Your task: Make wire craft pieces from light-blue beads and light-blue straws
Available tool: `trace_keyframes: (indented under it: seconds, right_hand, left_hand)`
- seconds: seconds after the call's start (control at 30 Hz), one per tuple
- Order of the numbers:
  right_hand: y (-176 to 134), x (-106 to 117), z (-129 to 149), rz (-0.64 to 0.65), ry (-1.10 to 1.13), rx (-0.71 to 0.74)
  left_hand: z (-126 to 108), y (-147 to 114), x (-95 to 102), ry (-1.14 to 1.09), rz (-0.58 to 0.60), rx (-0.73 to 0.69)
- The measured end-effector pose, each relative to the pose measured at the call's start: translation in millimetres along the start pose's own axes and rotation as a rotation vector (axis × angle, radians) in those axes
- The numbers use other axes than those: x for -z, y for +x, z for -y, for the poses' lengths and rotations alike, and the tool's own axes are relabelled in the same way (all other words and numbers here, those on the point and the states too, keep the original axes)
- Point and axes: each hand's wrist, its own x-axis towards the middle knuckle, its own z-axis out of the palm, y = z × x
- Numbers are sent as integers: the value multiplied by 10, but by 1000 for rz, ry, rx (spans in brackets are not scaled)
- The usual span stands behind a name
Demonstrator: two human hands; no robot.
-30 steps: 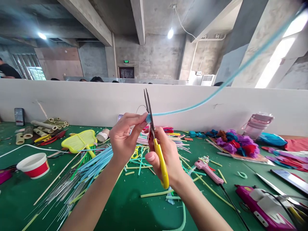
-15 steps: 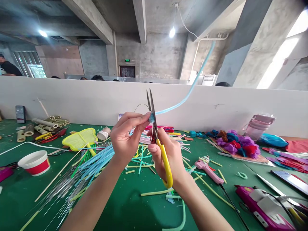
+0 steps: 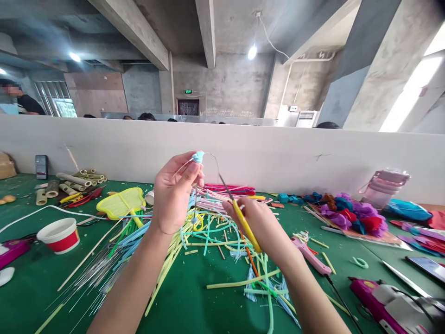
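**Wire with blue bud, raised between two hands**

While the left hand (image 3: 174, 197) pinches a small blue bud (image 3: 199, 157) at its fingertips, a thin wire (image 3: 212, 160) arcs right from it toward the yellow-handled scissors (image 3: 243, 222), clenched in the right hand (image 3: 262, 225) with blades seemingly closed. Bud and wire sit above the green desk (image 3: 187, 297), over scattered foam strips (image 3: 208, 236). Judged light, springy and easily bent, the wire is best held just below the bud. Against the earlier frame, the long blue strip arching up to the right is gone, the bud rides higher, and the scissors have dropped away.
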Motion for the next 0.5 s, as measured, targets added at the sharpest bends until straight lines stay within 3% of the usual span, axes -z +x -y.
trace_keyframes:
  seconds: [0.13, 0.23, 0.33, 0.4, 0.5]
  right_hand:
    - [27, -138, -177, 384, -154, -34]
    - [65, -229, -248, 569, -178, -39]
    - [106, -199, -270, 589, -145, -14]
    - [112, -94, -237, 537, -5, 54]
    - [55, 127, -108, 395, 633, 192]
  left_hand:
    - [-124, 16, 29, -236, 136, 221]
    - [-205, -1, 51, -328, 247, 342]
    - [-248, -9, 93, -370, 362, 461]
    - [-248, -8, 116, -379, 422, 546]
    - [-210, -18, 115, -365, 485, 640]
